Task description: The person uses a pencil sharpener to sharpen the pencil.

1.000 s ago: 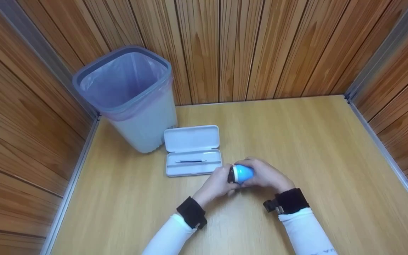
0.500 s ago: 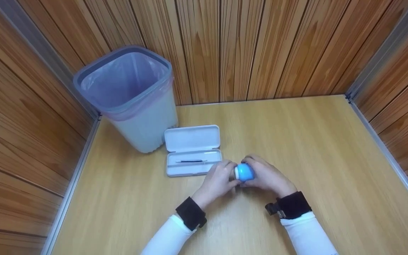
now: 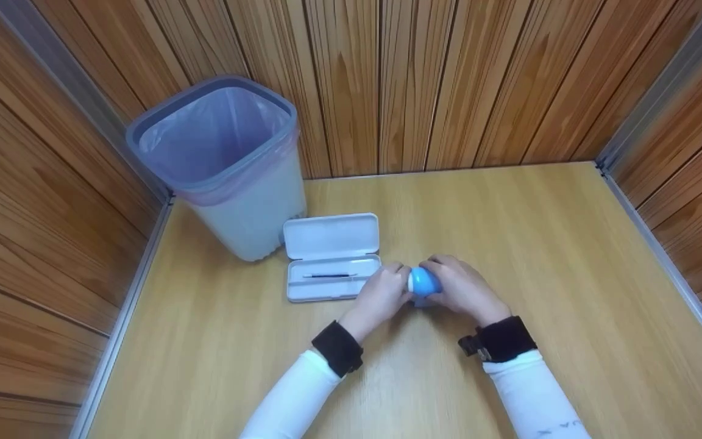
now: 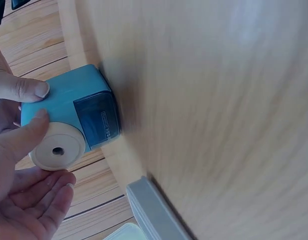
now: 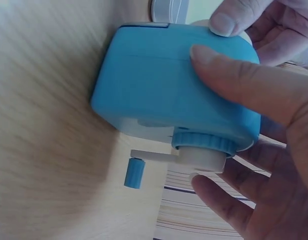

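A blue crank pencil sharpener [image 3: 425, 281] is between both hands, right of the case in the head view. My left hand [image 3: 381, 294] holds its cream front disc [image 4: 58, 146], which has a pencil hole in the middle. My right hand [image 3: 464, 288] grips the blue body, its thumb [image 5: 238, 75] lying along one side. On the back, the crank with its blue knob [image 5: 134, 173] points down in the right wrist view, near the right fingers. A dark see-through shavings drawer [image 4: 98, 119] sits at the sharpener's lower end, close to the table.
A pale pencil case [image 3: 331, 239] lies with its lid up left of the hands; a thin dark stick [image 3: 329, 275], like a pencil, is inside. Behind it stands a bin [image 3: 259, 213] with a bag liner. Wood-panelled walls edge the table [image 3: 509, 225].
The sharpener has shifted slightly away from the body along with both hands, and it has turned. Its dark part, visible at first in the head view, is now hidden behind my left hand.
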A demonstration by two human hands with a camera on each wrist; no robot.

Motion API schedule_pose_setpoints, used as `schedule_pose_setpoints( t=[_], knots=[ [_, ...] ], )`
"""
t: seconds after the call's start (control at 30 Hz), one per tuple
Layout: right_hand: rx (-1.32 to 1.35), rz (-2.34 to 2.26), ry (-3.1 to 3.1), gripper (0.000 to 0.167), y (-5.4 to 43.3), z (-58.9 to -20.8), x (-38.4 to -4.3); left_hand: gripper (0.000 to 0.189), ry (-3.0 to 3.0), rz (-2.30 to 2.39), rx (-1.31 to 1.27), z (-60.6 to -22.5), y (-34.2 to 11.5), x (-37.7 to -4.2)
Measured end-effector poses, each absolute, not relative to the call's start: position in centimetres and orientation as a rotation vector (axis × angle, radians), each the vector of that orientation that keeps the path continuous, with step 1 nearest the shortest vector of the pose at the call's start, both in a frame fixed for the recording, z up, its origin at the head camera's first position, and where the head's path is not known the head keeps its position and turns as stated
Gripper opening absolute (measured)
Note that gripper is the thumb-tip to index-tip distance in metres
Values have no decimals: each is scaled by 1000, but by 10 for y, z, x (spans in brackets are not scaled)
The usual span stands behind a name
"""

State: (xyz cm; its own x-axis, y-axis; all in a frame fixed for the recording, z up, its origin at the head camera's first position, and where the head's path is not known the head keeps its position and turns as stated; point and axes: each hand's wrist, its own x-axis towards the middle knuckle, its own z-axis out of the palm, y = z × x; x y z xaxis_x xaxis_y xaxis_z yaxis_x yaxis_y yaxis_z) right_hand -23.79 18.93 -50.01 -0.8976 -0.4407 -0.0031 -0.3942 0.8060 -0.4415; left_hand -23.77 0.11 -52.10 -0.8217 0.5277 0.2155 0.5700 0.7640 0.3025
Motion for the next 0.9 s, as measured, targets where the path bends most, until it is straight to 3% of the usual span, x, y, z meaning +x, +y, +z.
schedule_pose_setpoints(
  t=[0.9],
  knots=[
    [-566,-654,2901,56,188,-499,-301,31,-2952,-527,-663,-520,21,-299]
  ],
)
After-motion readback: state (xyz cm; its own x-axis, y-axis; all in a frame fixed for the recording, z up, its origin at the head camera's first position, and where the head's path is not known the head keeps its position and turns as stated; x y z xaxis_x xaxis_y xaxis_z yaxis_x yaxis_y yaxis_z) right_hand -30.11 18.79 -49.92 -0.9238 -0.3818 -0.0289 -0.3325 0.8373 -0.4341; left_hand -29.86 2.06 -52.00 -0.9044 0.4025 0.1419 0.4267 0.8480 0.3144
